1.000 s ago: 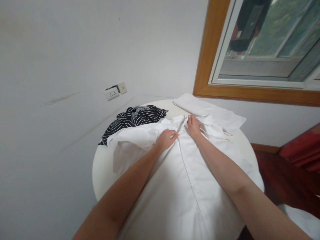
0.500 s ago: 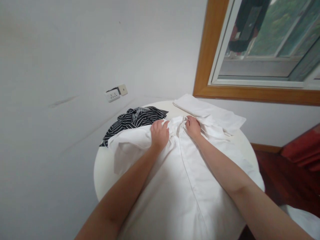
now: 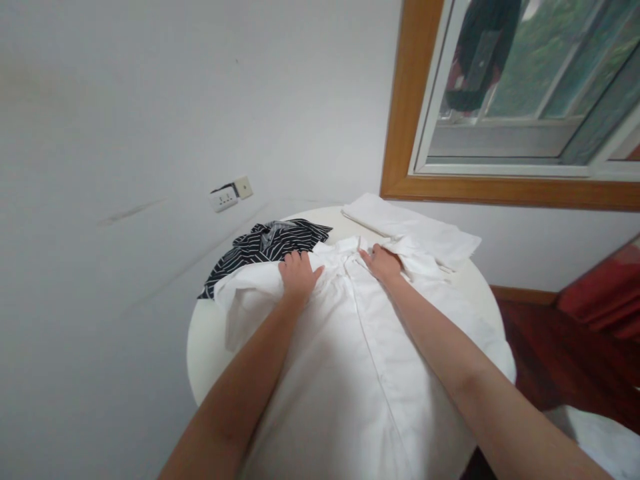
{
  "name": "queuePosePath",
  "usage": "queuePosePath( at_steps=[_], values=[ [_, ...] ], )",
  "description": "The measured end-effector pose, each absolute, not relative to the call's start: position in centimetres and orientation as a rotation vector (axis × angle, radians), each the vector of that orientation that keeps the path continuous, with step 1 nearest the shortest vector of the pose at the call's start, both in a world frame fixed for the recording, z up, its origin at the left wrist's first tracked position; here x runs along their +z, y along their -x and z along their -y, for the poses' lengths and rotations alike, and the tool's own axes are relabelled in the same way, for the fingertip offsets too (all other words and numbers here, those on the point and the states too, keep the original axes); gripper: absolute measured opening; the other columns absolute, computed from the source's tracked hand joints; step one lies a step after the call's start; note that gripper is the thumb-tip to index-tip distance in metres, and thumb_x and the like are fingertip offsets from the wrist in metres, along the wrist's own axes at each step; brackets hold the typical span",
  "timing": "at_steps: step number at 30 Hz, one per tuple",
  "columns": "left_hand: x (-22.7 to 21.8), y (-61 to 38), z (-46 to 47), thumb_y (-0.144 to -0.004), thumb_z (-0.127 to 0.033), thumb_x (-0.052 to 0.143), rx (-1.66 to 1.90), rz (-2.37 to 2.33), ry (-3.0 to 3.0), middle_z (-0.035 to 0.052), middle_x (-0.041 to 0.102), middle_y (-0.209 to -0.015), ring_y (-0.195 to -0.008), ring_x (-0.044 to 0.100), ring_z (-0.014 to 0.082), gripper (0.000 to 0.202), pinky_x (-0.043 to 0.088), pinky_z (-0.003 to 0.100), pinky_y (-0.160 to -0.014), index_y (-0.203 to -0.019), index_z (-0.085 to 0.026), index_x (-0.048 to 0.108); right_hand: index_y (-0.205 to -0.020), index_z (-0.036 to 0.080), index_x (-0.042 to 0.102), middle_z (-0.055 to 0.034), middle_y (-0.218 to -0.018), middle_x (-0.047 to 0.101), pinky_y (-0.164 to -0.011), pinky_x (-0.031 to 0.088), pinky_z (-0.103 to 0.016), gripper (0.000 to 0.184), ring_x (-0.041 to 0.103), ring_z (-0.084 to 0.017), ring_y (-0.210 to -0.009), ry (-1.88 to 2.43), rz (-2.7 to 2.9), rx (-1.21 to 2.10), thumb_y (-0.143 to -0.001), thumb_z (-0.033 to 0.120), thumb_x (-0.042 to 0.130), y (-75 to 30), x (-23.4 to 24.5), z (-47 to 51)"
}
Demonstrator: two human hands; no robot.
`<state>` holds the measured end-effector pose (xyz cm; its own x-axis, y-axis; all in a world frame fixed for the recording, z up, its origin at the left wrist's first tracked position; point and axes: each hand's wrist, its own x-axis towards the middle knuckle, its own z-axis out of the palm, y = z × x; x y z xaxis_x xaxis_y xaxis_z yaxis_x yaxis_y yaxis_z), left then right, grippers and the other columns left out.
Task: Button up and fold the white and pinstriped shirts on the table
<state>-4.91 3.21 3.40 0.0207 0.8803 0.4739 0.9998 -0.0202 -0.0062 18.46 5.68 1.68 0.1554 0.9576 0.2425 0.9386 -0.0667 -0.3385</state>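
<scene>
A white shirt (image 3: 345, 373) lies front up, its collar at the far end and a placket running down towards me. My left hand (image 3: 299, 275) rests on the shoulder left of the collar, fingers spread and thumb apart. Right of the collar, my right hand (image 3: 384, 263) has its fingers curled into the cloth, with the thumb towards the collar. Gathers and creases show between the hands. The shirt's left sleeve side spreads out loosely past my left wrist, and the near end runs out of view below.
A round white table (image 3: 205, 353) carries the clothes. Black-and-white striped cloth (image 3: 265, 241) lies bunched at the back left, and a folded white cloth (image 3: 415, 223) at the back right. Behind are a wall socket (image 3: 224, 199) and a wood-framed window (image 3: 500, 185). More white fabric (image 3: 600, 437) shows lower right.
My left hand has slid left, away from the collar, along the shoulder. The right hand's thumb has opened out towards the collar, which stands out more. The whole view has shifted slightly.
</scene>
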Motion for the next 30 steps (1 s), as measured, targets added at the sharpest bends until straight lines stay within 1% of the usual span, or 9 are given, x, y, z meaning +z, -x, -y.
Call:
queuePosePath(
  at_steps=[5,8,10,13,16,21,25,28,30],
  values=[
    [3.5,4.8,-3.3,-0.085,-0.049,0.053,-0.466,1.896,1.981,0.0191,0.062,-0.101,-0.102,0.051,0.0362,0.043,0.038,0.047,-0.087,-0.105,-0.012,0.057,-0.131,0.009,0.046,-0.0235,-0.129,0.056,-0.098,0.039,-0.036,0.074,0.054,-0.030,-0.121,1.950,1.993,0.052,-0.087,0.068,0.040,-20.3,2.4,-5.3],
    [3.7,4.7,-3.1,-0.085,-0.046,0.055,-0.480,1.881,1.979,0.0186,0.061,-0.104,-0.102,0.051,0.0354,0.042,0.037,0.046,-0.087,-0.110,-0.012,0.055,-0.131,0.005,0.047,-0.0269,-0.133,0.052,-0.101,0.036,-0.038,0.081,0.050,-0.034,-0.125,1.983,2.048,0.083,-0.082,0.070,0.046,-21.4,3.0,-4.8],
    [3.8,4.5,-2.8,-0.086,-0.044,0.054,-0.469,1.870,1.976,0.0185,0.060,-0.106,-0.103,0.050,0.0349,0.041,0.038,0.045,-0.086,-0.112,-0.012,0.054,-0.126,0.005,0.052,-0.0271,-0.130,0.055,-0.100,0.036,-0.038,0.080,0.051,-0.034,-0.123,2.005,2.032,0.045,-0.080,0.071,0.049,-21.7,3.1,-4.0],
    [3.9,4.2,-2.5,-0.087,-0.039,0.054,-0.433,1.808,2.006,0.0176,0.058,-0.107,-0.103,0.050,0.0336,0.036,0.038,0.044,-0.086,-0.112,-0.013,0.054,-0.120,0.011,0.059,-0.0214,-0.119,0.063,-0.097,0.039,-0.037,0.066,0.058,-0.031,-0.114,2.000,1.991,-0.026,-0.086,0.066,0.046,-21.4,2.8,-2.5],
    [4.1,4.0,-2.1,-0.088,-0.034,0.053,-0.380,1.718,2.098,0.0158,0.057,-0.108,-0.104,0.049,0.0318,0.028,0.039,0.042,-0.086,-0.109,-0.015,0.056,-0.120,0.018,0.060,-0.0142,-0.112,0.068,-0.090,0.042,-0.033,0.053,0.063,-0.027,-0.105,1.953,1.970,-0.036,-0.091,0.058,0.043,-20.9,2.4,-0.9],
    [5.3,4.7,-1.0,-0.090,-0.025,0.048,-0.399,1.702,2.185,0.0126,0.056,-0.110,-0.106,0.048,0.0290,0.021,0.044,0.037,-0.078,-0.109,-0.021,0.056,-0.107,0.020,0.062,-0.0114,-0.099,0.070,-0.078,0.041,-0.029,0.036,0.063,-0.025,-0.094,1.762,2.035,-0.254,-0.094,0.048,0.043,-20.7,3.5,1.0],
    [8.7,6.0,-0.6,-0.088,-0.018,0.046,-0.687,1.754,2.050,0.0113,0.059,-0.101,-0.104,0.049,0.0287,0.021,0.046,0.035,-0.075,-0.107,-0.021,0.055,-0.096,0.019,0.063,-0.0113,-0.097,0.067,-0.071,0.037,-0.027,0.035,0.060,-0.021,-0.087,1.517,2.094,-0.436,-0.098,0.042,0.036,-21.0,6.9,0.6],
    [12.5,6.5,-1.7,-0.086,-0.012,0.045,-0.941,1.681,1.916,0.0110,0.059,-0.096,-0.105,0.050,0.0287,0.019,0.045,0.039,-0.086,-0.100,-0.019,0.056,-0.097,0.019,0.061,-0.0106,-0.096,0.065,-0.065,0.034,-0.026,0.035,0.058,-0.020,-0.084,1.434,1.989,-0.489,-0.098,0.042,0.035,-21.1,10.8,-1.2],
    [14.9,6.6,-3.4,-0.085,-0.009,0.042,-1.062,1.587,1.888,0.0106,0.058,-0.096,-0.107,0.049,0.0278,0.020,0.042,0.040,-0.093,-0.096,-0.018,0.056,-0.097,0.020,0.060,-0.0098,-0.094,0.063,-0.067,0.035,-0.027,0.033,0.056,-0.022,-0.090,1.339,1.939,-0.528,-0.099,0.041,0.034,-21.1,13.3,-3.0]
  ],
)
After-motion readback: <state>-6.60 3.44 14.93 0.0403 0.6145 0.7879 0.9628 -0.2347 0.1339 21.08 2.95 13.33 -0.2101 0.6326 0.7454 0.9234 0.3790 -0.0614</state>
